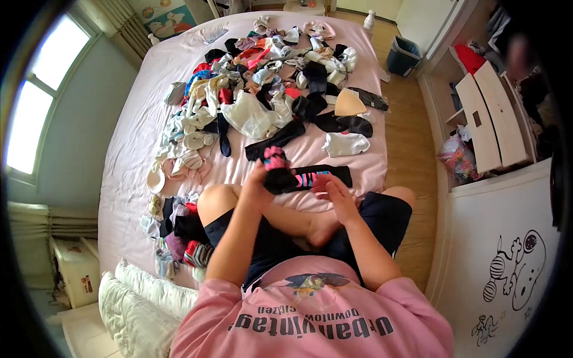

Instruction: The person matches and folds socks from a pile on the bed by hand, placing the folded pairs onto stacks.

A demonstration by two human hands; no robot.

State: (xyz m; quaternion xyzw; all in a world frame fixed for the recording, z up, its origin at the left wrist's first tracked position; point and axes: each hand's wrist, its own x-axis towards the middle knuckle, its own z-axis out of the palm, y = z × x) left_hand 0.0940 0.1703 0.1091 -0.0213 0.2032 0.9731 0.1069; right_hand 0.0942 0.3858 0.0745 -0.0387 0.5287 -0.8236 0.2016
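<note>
My left hand is closed around a bunched black-and-pink sock, held up just above the bed. A black sock with a pink and blue pattern lies flat in front of my crossed legs, its left end partly behind the bunched one. Over its right part hovers my right hand, fingers apart and holding nothing; whether the fingertips touch the fabric I cannot tell. Farther off are a long black sock and a folded white sock.
A big heap of mixed socks and small garments covers the far part of the pink-sheeted bed. A smaller pile of socks sits beside my left knee. White pillows lie at the near left. A dark bin stands on the floor.
</note>
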